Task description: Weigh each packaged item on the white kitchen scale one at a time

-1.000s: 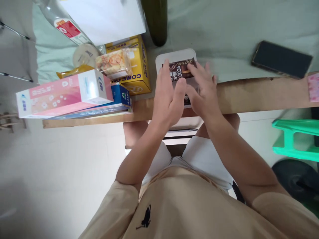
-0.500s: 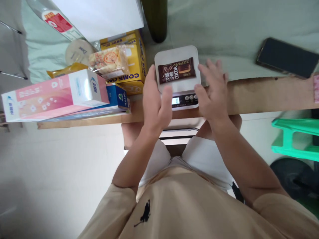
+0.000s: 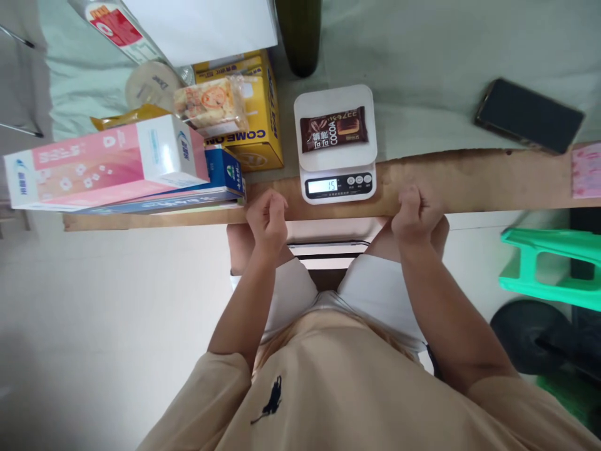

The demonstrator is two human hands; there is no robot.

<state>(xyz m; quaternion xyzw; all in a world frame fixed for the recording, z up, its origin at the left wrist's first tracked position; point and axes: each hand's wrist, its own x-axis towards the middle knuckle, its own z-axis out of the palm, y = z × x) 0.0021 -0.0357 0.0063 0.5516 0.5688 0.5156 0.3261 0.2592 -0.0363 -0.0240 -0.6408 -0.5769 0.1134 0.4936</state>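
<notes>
A brown packaged cocoa snack (image 3: 334, 129) lies flat on the square plate of a white digital kitchen scale (image 3: 339, 161), whose display reads 15. Left of the scale, my left hand (image 3: 267, 216) is curled closed at the table's front edge, close below the stacked boxes. My right hand (image 3: 417, 213) is likewise closed in a loose fist at the edge, right of the scale. Neither hand touches the scale or the snack, and nothing shows in either fist.
Left stand a pink-and-white box (image 3: 103, 163), a blue box (image 3: 228, 175), a yellow box (image 3: 263, 119) bearing a wrapped snack (image 3: 211, 103), and a bottle (image 3: 117, 28). A dark cylinder (image 3: 300, 37) stands behind the scale. A phone (image 3: 529, 116) lies right; a green stool (image 3: 549, 266) stands below.
Both hands have drawn back from the sides of the scale toward the table edge and closed from open. The display has gone from 0 to 15.
</notes>
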